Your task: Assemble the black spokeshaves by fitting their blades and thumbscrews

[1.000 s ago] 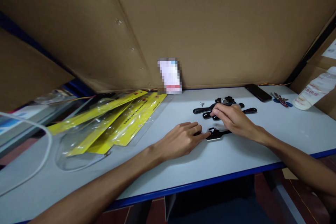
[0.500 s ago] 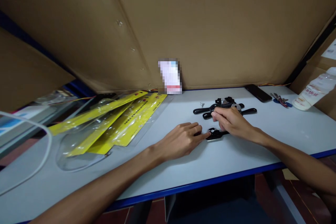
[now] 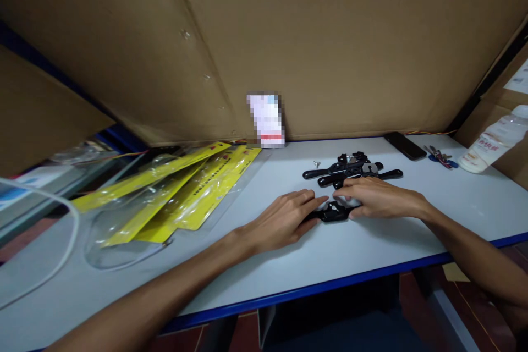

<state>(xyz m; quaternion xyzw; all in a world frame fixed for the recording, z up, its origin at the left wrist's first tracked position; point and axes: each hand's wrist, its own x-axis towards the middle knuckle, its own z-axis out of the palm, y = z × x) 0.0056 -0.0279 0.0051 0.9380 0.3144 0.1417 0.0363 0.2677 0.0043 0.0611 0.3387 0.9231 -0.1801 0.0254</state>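
Note:
A black spokeshave (image 3: pixel 335 212) lies on the white table, its middle body showing between my two hands. The fingers of my left hand (image 3: pixel 286 220) are closed around its left handle. On the other side, my right hand (image 3: pixel 381 198) grips the right handle with thumb and fingers. Both handles are largely hidden by my fingers. Just behind, more black spokeshaves (image 3: pixel 325 180) lie close together, and a grey metal blade (image 3: pixel 370 169) rests on them. Small black parts (image 3: pixel 353 156) sit at the back of this group, with small silver screws (image 3: pixel 317 164) to their left.
Yellow cards in clear plastic packaging (image 3: pixel 218 190) fan out at the left, near a white cable (image 3: pixel 76 225). A blurred-out upright screen (image 3: pixel 270 121) leans on the cardboard wall. Rightward are a black phone (image 3: pixel 405 146), keys (image 3: pixel 439 157) and a white bottle (image 3: pixel 489 143).
My right hand has come forward from the group behind to the near spokeshave's right handle. My left hand has shifted from a fingertip touch to holding the left handle. The spokeshave's body now appears turned.

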